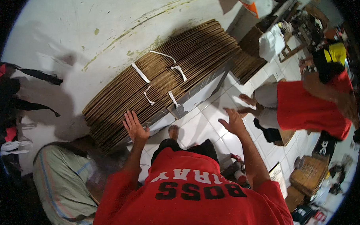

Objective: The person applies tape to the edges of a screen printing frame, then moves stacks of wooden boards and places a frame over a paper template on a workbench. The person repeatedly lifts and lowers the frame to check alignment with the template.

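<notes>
A long row of flat brown cardboard sheets (120,98) leans along the wall in front of me, packed edge to edge. Several white strips lie over the bundle, among them a broad strip (140,72) and a knotted one (179,72). My left hand (136,126) is at the near left edge of the sheets with its fingers spread; whether it touches them I cannot tell. Over the tiled floor, my right hand (232,121) is raised with fingers apart and holds nothing. A grey-white panel (199,92) shows along the near side of the bundle.
Another person in a red shirt (302,106) is close on my right. A large woven sack (59,184) slumps at lower left. More cardboard (247,66) leans beyond the bundle, beside a white bag (270,44). A wooden stool (310,173) stands at lower right.
</notes>
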Available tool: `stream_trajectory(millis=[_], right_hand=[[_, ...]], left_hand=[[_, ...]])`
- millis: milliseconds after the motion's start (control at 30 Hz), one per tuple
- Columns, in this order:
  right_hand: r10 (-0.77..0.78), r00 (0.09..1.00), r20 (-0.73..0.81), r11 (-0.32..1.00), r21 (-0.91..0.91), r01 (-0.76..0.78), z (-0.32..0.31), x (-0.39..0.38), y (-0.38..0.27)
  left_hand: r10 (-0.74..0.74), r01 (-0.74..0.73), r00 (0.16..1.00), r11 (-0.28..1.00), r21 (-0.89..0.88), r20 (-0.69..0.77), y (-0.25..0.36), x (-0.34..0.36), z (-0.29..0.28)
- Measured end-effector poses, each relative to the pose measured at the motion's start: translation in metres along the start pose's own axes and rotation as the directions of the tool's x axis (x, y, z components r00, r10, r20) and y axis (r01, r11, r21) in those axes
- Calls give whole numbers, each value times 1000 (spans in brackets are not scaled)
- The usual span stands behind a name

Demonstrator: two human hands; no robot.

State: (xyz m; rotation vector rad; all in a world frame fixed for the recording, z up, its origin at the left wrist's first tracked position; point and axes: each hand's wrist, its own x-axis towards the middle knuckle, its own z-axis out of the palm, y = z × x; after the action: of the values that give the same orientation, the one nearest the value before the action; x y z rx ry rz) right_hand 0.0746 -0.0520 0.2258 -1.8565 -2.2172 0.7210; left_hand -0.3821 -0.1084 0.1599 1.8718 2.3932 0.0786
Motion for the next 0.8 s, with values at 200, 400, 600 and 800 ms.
stream_trajectory(millis=[200,400,600,800], right_hand=[[-291,955,62,887,-358,294,-16,190,1],[-470,842,264,740,-402,539,-27,290,-7],[-558,763,328,668,-368,647,-17,272,10],[-597,773,217,682,-371,631,0,245,29]], left_hand=[[-48,49,999,999,17,-14,-7,33,-8],[-122,122,990,993,-3,71,2,40,-21],[-284,285,959,958,18,-14,52,23,-8],[-425,418,892,905,-79,-155,86,-8,17]])
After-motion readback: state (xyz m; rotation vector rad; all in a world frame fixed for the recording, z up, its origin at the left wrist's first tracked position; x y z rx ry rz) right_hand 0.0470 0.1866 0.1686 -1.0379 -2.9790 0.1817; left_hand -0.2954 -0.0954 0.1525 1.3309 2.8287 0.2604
